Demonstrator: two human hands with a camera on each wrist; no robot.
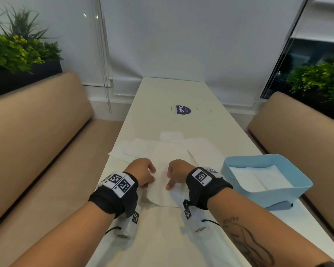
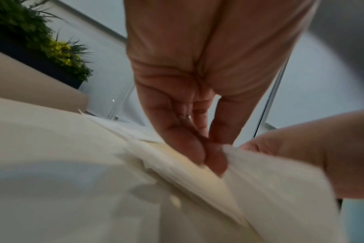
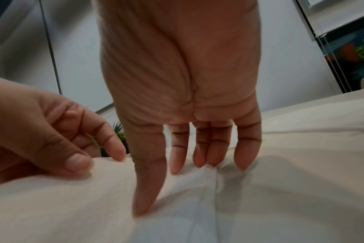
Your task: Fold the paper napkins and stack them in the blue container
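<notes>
Two hands on napkin (image 1: 163, 186), long axis near-to-far: left hand (image 1: 141, 171) in pinch, right hand (image 1: 178, 171) straight-fingered.

The long white table (image 1: 168, 91) in front of me carries a napkin (image 1: 162, 193) lying nearest my edge, a loose spread of unfolded napkins (image 1: 132, 149) just beyond it, the blue container (image 1: 274, 197) to my right, and a round purple sticker (image 1: 183, 109) farther along its middle.

a purple sticker (image 1: 183, 109) lies on the white table (image 1: 172, 89), between tan benches (image 1: 37, 120) backed by green plants (image 1: 17, 49).
</notes>
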